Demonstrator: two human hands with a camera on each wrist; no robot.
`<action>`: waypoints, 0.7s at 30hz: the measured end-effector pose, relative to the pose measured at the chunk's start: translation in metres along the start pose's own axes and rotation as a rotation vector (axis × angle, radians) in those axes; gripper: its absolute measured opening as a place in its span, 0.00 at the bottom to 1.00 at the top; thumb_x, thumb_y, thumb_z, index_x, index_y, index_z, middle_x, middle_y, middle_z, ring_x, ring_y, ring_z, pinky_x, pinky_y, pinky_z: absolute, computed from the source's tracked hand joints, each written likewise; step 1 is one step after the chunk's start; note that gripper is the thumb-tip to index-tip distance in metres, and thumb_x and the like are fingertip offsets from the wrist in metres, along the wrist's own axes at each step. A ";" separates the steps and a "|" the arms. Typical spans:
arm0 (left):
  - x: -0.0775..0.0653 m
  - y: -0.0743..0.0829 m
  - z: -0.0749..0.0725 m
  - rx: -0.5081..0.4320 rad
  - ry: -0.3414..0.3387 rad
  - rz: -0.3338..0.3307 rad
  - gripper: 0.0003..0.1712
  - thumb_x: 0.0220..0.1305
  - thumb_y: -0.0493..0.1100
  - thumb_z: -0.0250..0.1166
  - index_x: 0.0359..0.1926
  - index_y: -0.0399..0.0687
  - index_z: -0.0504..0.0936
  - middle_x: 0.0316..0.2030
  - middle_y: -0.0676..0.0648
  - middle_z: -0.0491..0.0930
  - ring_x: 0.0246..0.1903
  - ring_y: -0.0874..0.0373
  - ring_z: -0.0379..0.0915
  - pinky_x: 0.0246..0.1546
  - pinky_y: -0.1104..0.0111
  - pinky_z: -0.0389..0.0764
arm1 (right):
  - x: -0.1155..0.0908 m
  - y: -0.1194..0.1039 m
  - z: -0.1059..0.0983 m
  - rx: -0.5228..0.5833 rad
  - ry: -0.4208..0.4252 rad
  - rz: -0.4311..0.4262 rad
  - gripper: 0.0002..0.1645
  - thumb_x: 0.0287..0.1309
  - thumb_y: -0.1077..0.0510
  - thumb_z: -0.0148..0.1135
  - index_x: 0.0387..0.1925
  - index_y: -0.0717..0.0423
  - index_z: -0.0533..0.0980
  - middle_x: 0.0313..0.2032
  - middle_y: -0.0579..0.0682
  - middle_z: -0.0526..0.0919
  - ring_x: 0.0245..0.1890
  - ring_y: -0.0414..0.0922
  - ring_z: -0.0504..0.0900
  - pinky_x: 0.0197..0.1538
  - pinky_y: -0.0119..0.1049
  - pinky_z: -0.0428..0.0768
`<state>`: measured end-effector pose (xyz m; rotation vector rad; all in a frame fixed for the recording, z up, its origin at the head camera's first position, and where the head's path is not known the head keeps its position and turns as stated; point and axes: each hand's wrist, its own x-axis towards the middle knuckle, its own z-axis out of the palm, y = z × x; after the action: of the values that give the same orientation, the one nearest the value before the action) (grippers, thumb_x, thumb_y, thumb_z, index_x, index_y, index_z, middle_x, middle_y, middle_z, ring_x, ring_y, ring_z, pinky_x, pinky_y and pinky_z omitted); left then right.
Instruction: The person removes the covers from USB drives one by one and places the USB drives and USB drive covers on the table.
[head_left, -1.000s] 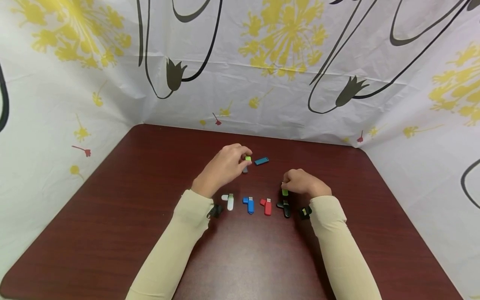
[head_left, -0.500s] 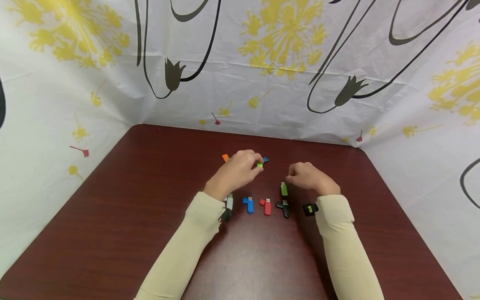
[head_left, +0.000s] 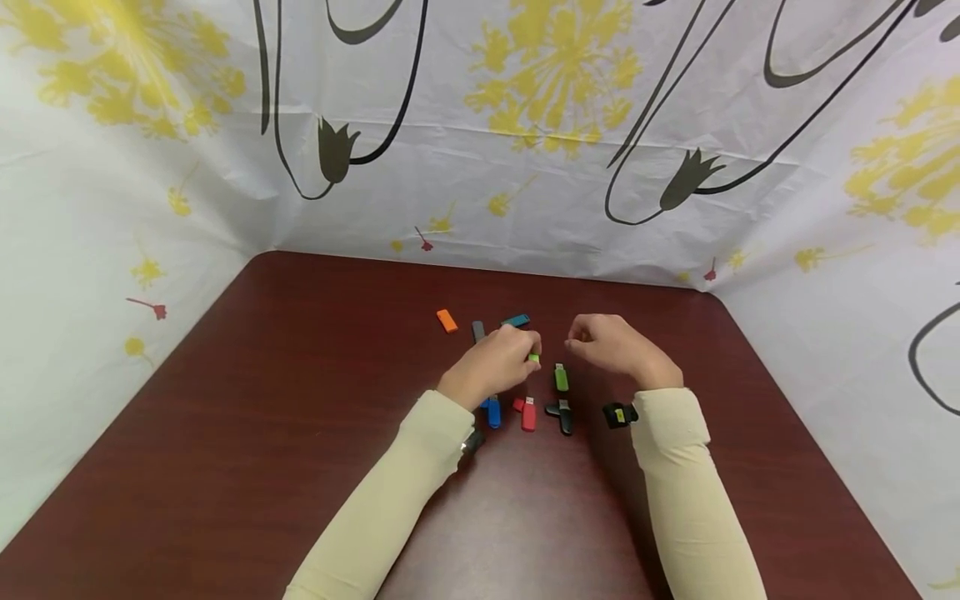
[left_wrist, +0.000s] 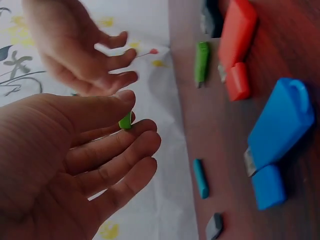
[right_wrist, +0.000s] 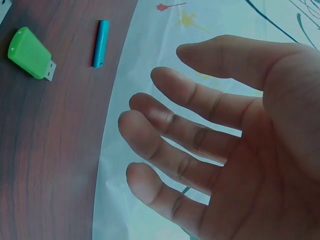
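Between the thumb and forefinger of my left hand [head_left: 491, 364] I pinch a small green cap [left_wrist: 125, 121]. A green USB stick [head_left: 561, 377] lies on the table to the right of that hand, its metal plug bare. Above and beyond the stick hovers my right hand [head_left: 617, 344]; in the right wrist view its fingers are loosely bent, with nothing between them. Nearer to me lie a blue USB stick [head_left: 493, 412], a red USB stick [head_left: 528, 414] and a black USB stick [head_left: 565, 417], each beside a matching cap. The white USB stick is hidden behind my left arm.
On the far part of the dark red table [head_left: 225, 417] lie an orange cap [head_left: 447, 321], a grey piece [head_left: 478, 331] and a teal piece [head_left: 516, 320]. A white patterned cloth [head_left: 450, 125] hangs around the table's back and sides.
My left hand has carried the green cap right and nearer, uncovering the orange cap and grey piece. My right hand has let go of the green USB stick and lifted away from it.
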<state>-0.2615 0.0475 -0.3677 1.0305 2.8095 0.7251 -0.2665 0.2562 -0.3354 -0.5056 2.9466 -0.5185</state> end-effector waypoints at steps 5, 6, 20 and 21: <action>0.011 -0.002 0.008 0.025 -0.021 0.015 0.12 0.65 0.45 0.64 0.46 0.45 0.84 0.33 0.52 0.82 0.27 0.65 0.75 0.30 0.73 0.82 | 0.000 -0.005 -0.002 0.003 -0.001 -0.009 0.11 0.64 0.54 0.58 0.37 0.57 0.80 0.30 0.53 0.83 0.26 0.45 0.75 0.31 0.41 0.78; 0.014 -0.002 0.009 0.023 -0.030 0.016 0.11 0.65 0.44 0.64 0.45 0.44 0.84 0.33 0.52 0.82 0.27 0.65 0.75 0.30 0.72 0.82 | 0.000 -0.005 -0.003 0.002 -0.002 -0.006 0.11 0.64 0.54 0.58 0.36 0.57 0.80 0.30 0.53 0.82 0.26 0.45 0.75 0.31 0.41 0.77; 0.046 0.005 0.023 0.126 -0.169 -0.013 0.07 0.68 0.36 0.58 0.33 0.46 0.81 0.24 0.46 0.76 0.22 0.60 0.74 0.22 0.72 0.71 | -0.002 -0.002 -0.004 0.005 -0.008 -0.001 0.12 0.65 0.54 0.58 0.38 0.58 0.80 0.30 0.53 0.82 0.27 0.45 0.75 0.32 0.41 0.76; 0.047 0.005 0.025 0.124 -0.176 -0.017 0.06 0.68 0.36 0.58 0.35 0.45 0.82 0.24 0.46 0.76 0.23 0.60 0.74 0.23 0.72 0.72 | -0.002 -0.002 -0.005 0.005 -0.008 -0.001 0.12 0.65 0.54 0.57 0.38 0.58 0.80 0.30 0.53 0.82 0.27 0.45 0.75 0.32 0.41 0.76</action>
<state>-0.2891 0.0904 -0.3824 1.0317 2.7357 0.4395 -0.2646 0.2567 -0.3304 -0.5079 2.9373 -0.5227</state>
